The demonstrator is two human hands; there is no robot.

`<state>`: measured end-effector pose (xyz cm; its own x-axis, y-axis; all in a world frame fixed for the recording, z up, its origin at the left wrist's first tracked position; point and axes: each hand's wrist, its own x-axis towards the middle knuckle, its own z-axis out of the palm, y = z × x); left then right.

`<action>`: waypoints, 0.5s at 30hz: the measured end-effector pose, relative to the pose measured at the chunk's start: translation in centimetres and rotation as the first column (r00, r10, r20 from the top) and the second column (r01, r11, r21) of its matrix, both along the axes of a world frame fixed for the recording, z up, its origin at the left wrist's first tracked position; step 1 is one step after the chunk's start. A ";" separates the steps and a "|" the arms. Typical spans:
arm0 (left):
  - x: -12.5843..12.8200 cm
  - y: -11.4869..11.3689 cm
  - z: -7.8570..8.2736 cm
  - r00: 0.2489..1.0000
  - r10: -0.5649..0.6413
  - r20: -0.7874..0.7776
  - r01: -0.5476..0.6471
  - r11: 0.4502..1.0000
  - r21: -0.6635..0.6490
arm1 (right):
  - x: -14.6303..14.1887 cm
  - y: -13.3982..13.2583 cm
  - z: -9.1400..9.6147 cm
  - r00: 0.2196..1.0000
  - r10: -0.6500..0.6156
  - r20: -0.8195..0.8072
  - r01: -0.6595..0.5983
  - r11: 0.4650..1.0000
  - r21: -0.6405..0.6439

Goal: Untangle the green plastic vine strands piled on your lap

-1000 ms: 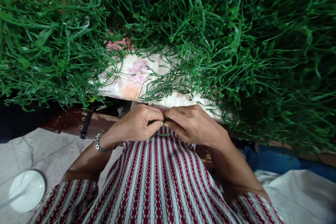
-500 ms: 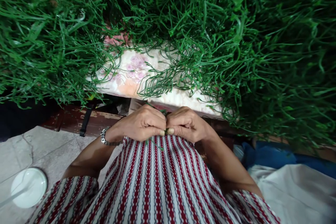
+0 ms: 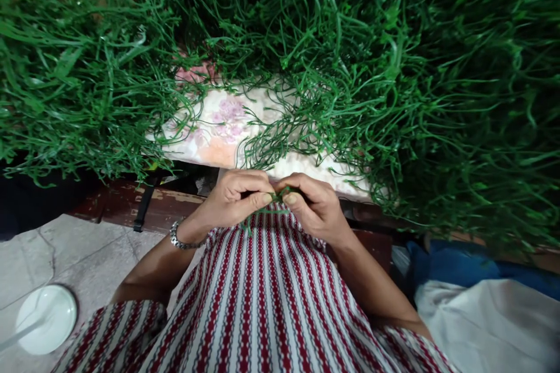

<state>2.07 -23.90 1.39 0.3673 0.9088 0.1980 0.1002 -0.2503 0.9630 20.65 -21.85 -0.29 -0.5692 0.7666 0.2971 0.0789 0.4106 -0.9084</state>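
My left hand (image 3: 234, 198) and my right hand (image 3: 312, 204) meet just above my lap, close to the table's front edge. Both are closed in a pinch on a thin green strand piece (image 3: 275, 203) stretched between their fingertips. A metal bracelet (image 3: 181, 239) circles my left wrist. My red and white striped garment (image 3: 262, 297) lies right under the hands. A huge heap of green plastic strands (image 3: 394, 70) covers the table ahead and hangs over its edge.
A floral cloth (image 3: 219, 128) shows between the strands on the wooden table (image 3: 126, 201). A white plate (image 3: 44, 317) lies on the stone floor at lower left. Blue fabric (image 3: 459, 268) and white fabric (image 3: 494, 326) are piled at lower right.
My hands stayed together near my lap. The fingers have shifted slightly and the green piece now shows more between the thumbs.
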 end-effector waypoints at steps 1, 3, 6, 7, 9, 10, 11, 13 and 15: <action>0.2 0.0 0.0 0.999 0.034 -0.008 -0.034 0.999 0.000 | -0.1 -0.2 0.2 0.998 -0.035 0.051 0.031 0.997 0.075; 0.5 0.0 -0.1 0.996 0.084 -0.028 -0.084 0.996 -0.005 | -0.4 -0.5 0.4 0.988 -0.091 0.126 0.065 0.979 0.193; 0.8 0.1 -0.2 0.994 0.081 -0.072 -0.082 0.996 -0.016 | -0.8 -0.8 0.2 0.973 -0.136 0.187 0.075 0.951 0.300; 0.9 0.2 -0.2 0.995 0.062 -0.084 -0.064 0.998 -0.021 | -0.7 -0.8 0.1 0.970 -0.130 0.206 0.058 0.944 0.324; 0.8 0.3 -0.1 0.994 -0.005 -0.109 0.002 0.999 -0.034 | -0.5 -0.6 0.1 0.961 -0.097 0.259 -0.003 0.933 0.361; 0.7 0.3 0.0 0.991 -0.050 -0.125 0.045 0.998 -0.041 | -0.2 -0.6 0.1 0.954 -0.074 0.290 -0.043 0.926 0.375; 0.5 0.4 0.1 0.984 -0.100 -0.148 0.094 0.994 -0.048 | 0.0 -0.5 0.1 0.946 -0.050 0.320 -0.083 0.918 0.387; 0.2 0.3 0.3 0.960 -0.176 -0.219 0.168 0.984 -0.053 | 0.5 -0.3 0.2 0.928 -0.001 0.372 -0.156 0.906 0.393; 0.0 0.3 0.4 0.923 -0.209 -0.322 0.210 0.977 -0.029 | 0.9 -0.1 0.2 0.909 0.044 0.414 -0.212 0.905 0.369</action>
<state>2.03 -23.64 1.82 0.5940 0.8033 0.0424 0.3489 -0.3048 0.8862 21.59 -21.98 -0.05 -0.7862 0.5431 0.2947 0.3103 0.7595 -0.5717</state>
